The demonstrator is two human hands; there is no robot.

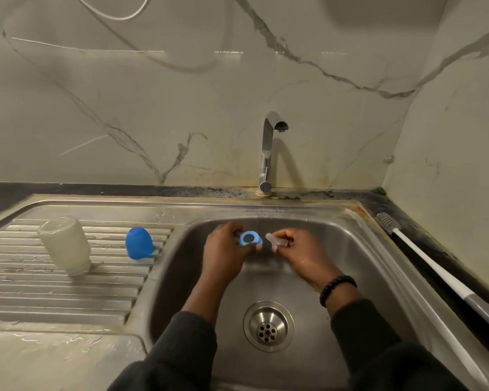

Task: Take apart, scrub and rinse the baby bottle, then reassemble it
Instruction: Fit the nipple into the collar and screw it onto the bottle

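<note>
— Bottle (65, 246) parts, where are they, taking the faucet (269, 153) as the mark?

— Both hands are below the faucet, over the sink (359, 249) basin. The left hand (226, 251) grips the blue collar ring (249, 239) with curled fingers; the right hand (299, 252) pinches the clear nipple (275, 240) just beside the ring, the two pieces slightly apart.

— And the body?

— Well left of the faucet, mouth down on the ribbed drainboard (26, 289) (it leans a little). The blue cap (139, 243) sits on the same board, between the bottle and the faucet side.

— Brush?

— The bottle brush (424, 259) lies right of the faucet on the dark counter edge, bristles toward the wall. The drain (268, 325) is straight below, nearer the person.
</note>
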